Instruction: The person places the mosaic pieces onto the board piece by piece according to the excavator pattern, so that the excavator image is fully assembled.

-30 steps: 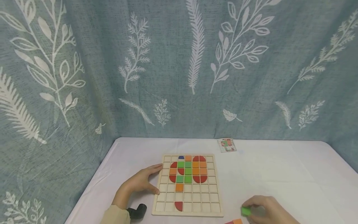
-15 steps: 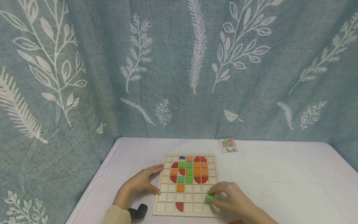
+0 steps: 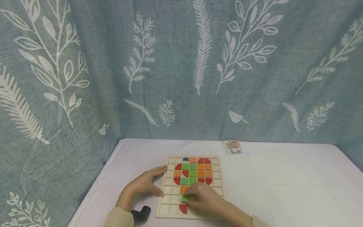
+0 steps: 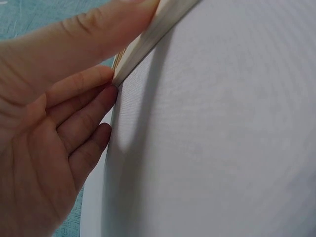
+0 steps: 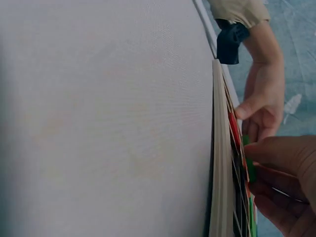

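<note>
A wooden grid board (image 3: 164, 208) lies on the white table, with orange, green and red tiles plus a blue one in its cells. My left hand (image 3: 146, 182) rests against the board's left edge, thumb and fingers spread; the left wrist view shows the thumb (image 4: 98, 34) right at the wooden side. Over the lower part of the grid, my right hand (image 3: 208, 198) pinches a green square tile (image 3: 185, 199). That tile sits between an orange square (image 3: 183, 189) and a red quarter-circle (image 3: 183, 208). The right hand hides several cells to its right.
A small printed card (image 3: 233, 147) with a coloured pattern lies behind the board, near the table's back edge. A black device (image 3: 141, 214) is at the left wrist. A blue-green leaf-patterned curtain (image 3: 181, 78) hangs behind the table (image 3: 283, 183).
My right hand has carried the green tile from the table right of the board, leftward across the board to the column of the orange square. The left hand has stayed at the edge.
</note>
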`<state>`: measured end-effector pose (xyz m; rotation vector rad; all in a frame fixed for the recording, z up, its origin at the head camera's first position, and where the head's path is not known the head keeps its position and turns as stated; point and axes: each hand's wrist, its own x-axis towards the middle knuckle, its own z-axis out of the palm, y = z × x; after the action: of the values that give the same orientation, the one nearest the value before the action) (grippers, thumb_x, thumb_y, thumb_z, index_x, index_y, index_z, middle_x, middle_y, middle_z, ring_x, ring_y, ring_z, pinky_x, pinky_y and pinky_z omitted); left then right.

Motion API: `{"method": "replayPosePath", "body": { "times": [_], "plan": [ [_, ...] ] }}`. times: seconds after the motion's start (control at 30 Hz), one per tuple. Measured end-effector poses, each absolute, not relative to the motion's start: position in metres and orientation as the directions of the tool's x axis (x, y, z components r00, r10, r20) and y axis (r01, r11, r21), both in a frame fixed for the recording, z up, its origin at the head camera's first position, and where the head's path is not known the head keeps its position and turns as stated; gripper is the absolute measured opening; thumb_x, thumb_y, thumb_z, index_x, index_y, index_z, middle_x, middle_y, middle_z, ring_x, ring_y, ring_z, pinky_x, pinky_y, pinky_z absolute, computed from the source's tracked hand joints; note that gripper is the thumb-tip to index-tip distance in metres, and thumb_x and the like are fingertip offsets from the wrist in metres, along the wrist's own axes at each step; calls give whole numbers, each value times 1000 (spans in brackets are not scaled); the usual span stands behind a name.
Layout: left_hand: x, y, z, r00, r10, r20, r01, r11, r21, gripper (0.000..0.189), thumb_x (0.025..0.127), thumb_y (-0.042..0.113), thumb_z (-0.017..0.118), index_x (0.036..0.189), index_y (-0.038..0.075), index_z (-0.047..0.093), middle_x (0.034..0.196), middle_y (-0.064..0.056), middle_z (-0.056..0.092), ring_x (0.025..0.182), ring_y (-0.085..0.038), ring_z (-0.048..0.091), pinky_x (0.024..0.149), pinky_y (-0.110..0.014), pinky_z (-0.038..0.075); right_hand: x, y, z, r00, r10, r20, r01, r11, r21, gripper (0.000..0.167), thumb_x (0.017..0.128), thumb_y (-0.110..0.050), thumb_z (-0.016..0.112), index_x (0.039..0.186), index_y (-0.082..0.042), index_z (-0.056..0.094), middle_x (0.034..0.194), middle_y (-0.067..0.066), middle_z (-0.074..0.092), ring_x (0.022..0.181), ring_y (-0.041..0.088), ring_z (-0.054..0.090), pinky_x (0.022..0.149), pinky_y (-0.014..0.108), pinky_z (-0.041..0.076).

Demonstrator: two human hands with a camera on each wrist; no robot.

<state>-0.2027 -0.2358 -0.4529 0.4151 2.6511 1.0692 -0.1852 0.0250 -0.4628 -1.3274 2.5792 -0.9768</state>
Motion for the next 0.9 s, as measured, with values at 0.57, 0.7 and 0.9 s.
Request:
{"method": "replayPosePath", "body": {
  "times": [0.57, 0.7, 0.9],
  "plan": [
    [-203, -236, -453, -928, 352, -124, 171, 696, 697, 97, 54, 26, 86, 138, 5, 43, 146, -14, 36, 135, -40, 26, 107, -58, 23, -182, 21, -469, -548, -801, 239, -803, 426, -416, 18, 83, -13, 68, 100, -10, 72, 105, -5, 65, 101, 8, 57, 88, 18, 47],
    [-203, -236, -454, -927, 356, -119, 177, 692, 700, 97, 54, 27, 86, 137, 4, 43, 145, -14, 36, 134, -41, 26, 107, -58, 23, -183, 19, -472, -545, -795, 266, -809, 416, -415, 18, 82, -12, 69, 99, -9, 73, 103, -4, 66, 99, 8, 59, 87, 18, 48],
    [-205, -238, -457, -925, 362, -118, 176, 680, 711, 99, 53, 30, 85, 138, 5, 42, 146, -13, 35, 135, -40, 26, 108, -57, 23, -181, 19, -470, -533, -793, 296, -822, 403, -402, 15, 84, -13, 67, 97, -9, 73, 101, -4, 66, 97, 8, 59, 84, 17, 49]
  ]
}}
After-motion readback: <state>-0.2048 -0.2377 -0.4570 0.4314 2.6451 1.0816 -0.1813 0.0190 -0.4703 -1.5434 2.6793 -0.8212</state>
